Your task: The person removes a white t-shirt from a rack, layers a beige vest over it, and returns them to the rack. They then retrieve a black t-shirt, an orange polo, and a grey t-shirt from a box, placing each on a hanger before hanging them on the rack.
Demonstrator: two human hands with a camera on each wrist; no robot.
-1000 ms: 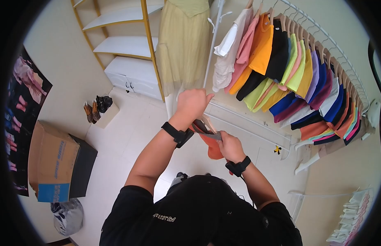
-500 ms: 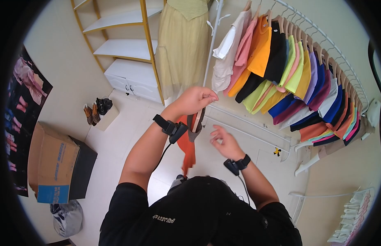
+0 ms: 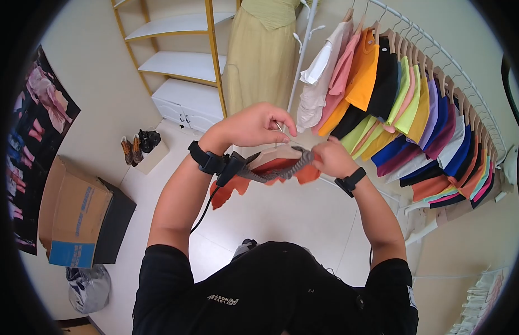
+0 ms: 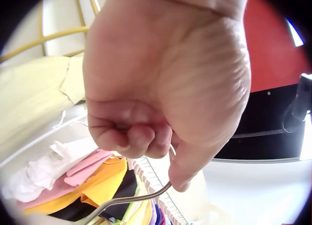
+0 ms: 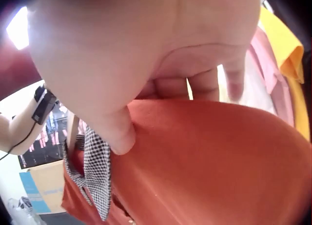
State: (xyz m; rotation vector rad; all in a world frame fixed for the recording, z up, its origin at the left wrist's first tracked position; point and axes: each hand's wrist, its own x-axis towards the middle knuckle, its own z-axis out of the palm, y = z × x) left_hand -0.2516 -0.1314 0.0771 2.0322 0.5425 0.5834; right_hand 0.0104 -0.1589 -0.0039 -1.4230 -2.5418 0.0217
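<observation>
My left hand (image 3: pixel 258 124) pinches the metal hook (image 4: pixel 129 199) of a wooden hanger (image 3: pixel 277 153) between thumb and curled fingers. On that hanger hangs an orange garment (image 5: pixel 204 156) with a black-and-white checked collar (image 5: pixel 97 171). My right hand (image 3: pixel 335 158) grips the garment near its shoulder, beside the collar; in the right wrist view the thumb lies on the orange cloth and the other fingers go behind it. The garment hangs in front of the body, its lower part spread below both hands in the head view.
A curved white rack (image 3: pixel 438 47) with many coloured clothes on hangers stands at the right. Behind are a pale yellow dress (image 3: pixel 259 67) and a shelf unit (image 3: pixel 184 64). A cardboard box (image 3: pixel 75 209), shoes (image 3: pixel 137 146) and a silvery bag (image 3: pixel 89 290) are at the left.
The right hand, free half a second ago, has moved up and taken hold of the garment. The garment has swung from hanging narrow to facing the body more broadly. The view has shifted slightly.
</observation>
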